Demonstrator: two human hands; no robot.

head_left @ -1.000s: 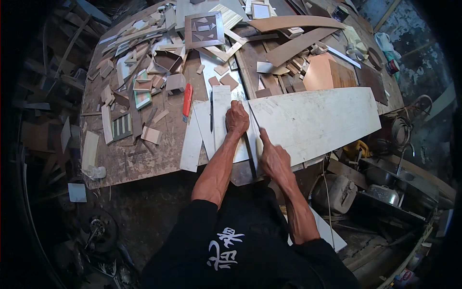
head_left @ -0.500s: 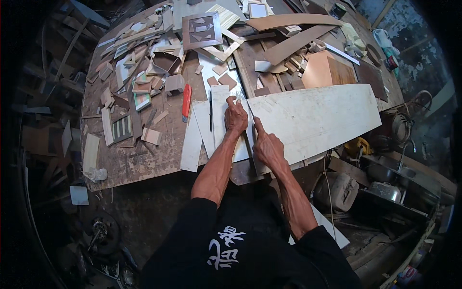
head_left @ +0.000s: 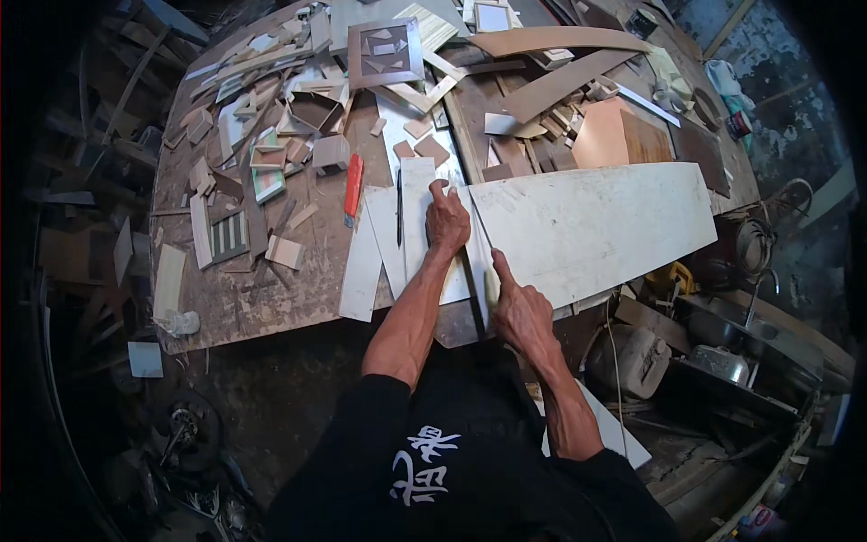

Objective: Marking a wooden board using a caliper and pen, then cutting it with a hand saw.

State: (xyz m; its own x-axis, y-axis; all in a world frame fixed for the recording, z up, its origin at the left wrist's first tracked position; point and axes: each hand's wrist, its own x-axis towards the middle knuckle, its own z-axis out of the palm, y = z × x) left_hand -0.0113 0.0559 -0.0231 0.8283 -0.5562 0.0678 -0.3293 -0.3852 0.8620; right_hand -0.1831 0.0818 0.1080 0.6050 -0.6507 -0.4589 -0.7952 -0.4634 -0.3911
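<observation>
A large white board [head_left: 596, 226] with a curved outer end lies across the bench to the right. My left hand [head_left: 447, 219] is closed and presses down on a narrow white board [head_left: 417, 176] left of it; its fingertips are partly hidden. My right hand [head_left: 524, 312] grips a thin-bladed tool [head_left: 483, 226] with a pale handle, index finger stretched along it. The blade lies along the left edge of the large board. Beside my left hand is a slim black pencil-like stick [head_left: 399, 208]. A red utility knife [head_left: 353, 188] rests farther left.
The wooden workbench [head_left: 280, 307] carries many wood offcuts and small boxes, with a dark frame [head_left: 386, 54] at the back. Long curved brown strips [head_left: 560, 41] lie at the far right. A plastic canister [head_left: 643, 359] and a metal sink [head_left: 722, 361] stand below the bench's right side.
My right hand has drawn back toward me and slightly right with the tool, baring more of its blade and handle. My left hand stays on the narrow board.
</observation>
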